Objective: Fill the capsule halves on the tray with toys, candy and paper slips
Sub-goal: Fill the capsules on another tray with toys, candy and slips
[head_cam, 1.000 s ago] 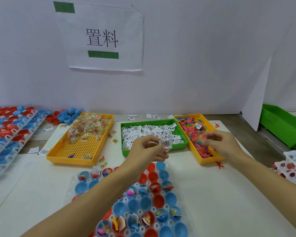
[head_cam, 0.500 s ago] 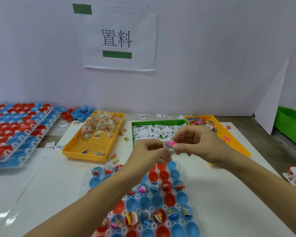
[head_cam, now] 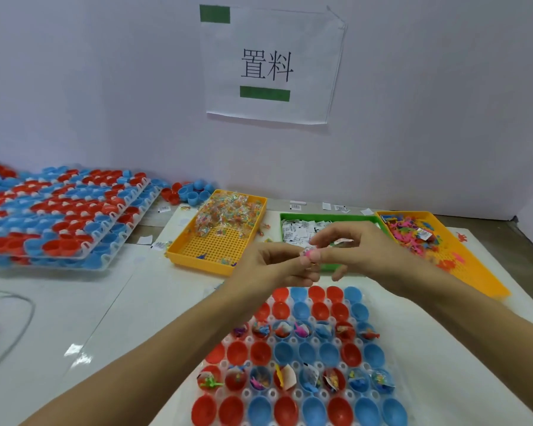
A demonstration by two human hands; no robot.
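A clear tray [head_cam: 400, 379] of red and blue capsule halves lies in front of me; two of its rows hold toys, candy and slips. Above its far edge my left hand [head_cam: 271, 265] and right hand [head_cam: 360, 250] meet. Their fingertips pinch a small pink toy [head_cam: 313, 255] together with a paper slip [head_cam: 340, 241]. Behind them stand a yellow bin of wrapped candy [head_cam: 228, 216], a green bin of paper slips [head_cam: 299, 229] and a yellow bin of small toys [head_cam: 413, 232].
Stacked trays of red and blue capsule halves [head_cam: 59, 216] fill the left side, with loose halves [head_cam: 191, 190] behind. A grey cable [head_cam: 19, 327] curves at the near left. A paper sign [head_cam: 271, 63] hangs on the white wall.
My right hand came from the toy bin with a pink toy and joined my left hand, which holds the slip. The view has turned left and dipped toward the tray.
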